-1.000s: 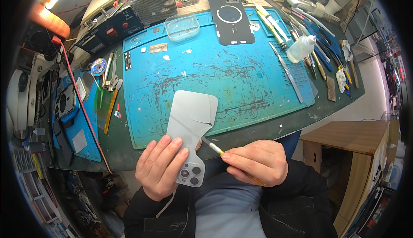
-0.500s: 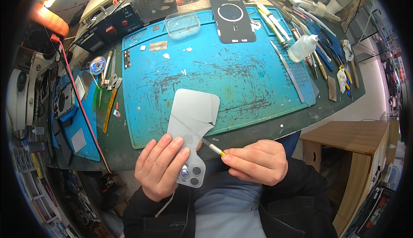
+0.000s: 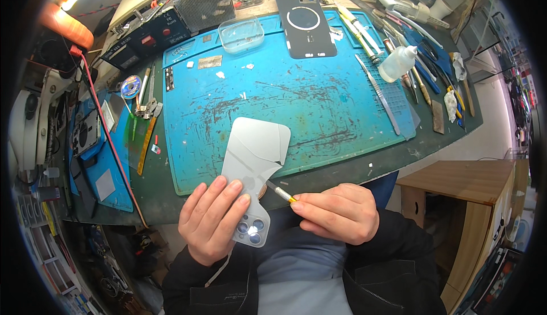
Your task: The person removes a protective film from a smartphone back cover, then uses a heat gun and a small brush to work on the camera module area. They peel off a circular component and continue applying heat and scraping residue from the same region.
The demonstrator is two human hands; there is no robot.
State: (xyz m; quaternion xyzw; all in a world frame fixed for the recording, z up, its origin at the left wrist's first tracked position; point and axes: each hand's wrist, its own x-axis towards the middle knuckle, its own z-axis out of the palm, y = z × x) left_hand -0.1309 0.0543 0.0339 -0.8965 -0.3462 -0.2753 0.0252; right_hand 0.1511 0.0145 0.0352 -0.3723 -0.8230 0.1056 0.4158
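Observation:
My left hand [image 3: 212, 219] grips a pale grey phone back panel [image 3: 259, 141] with a cracked surface and a large notch out of its right side. Its round camera lenses sit at the end nearest me, below my fingers. Between thumb and fingertips, my right hand [image 3: 343, 215] pinches a slim craft knife [image 3: 281, 193] with a silver collar and a yellow part. The knife's tip reaches the notched edge; whether it touches is too small to tell. A bit of copper colour shows behind that edge.
Ahead lies a scratched blue work mat [image 3: 216, 138]. On its far side are a black phone back [image 3: 307, 27] and a clear plastic box [image 3: 241, 35]. A dropper bottle [image 3: 397, 64], a metal blade tool [image 3: 379, 95] and several tools lie at right. A solder spool [image 3: 130, 87] is at left.
The phone panel has tilted slightly, and the glint on its camera lenses has shifted. Both hands keep almost the same place and hold.

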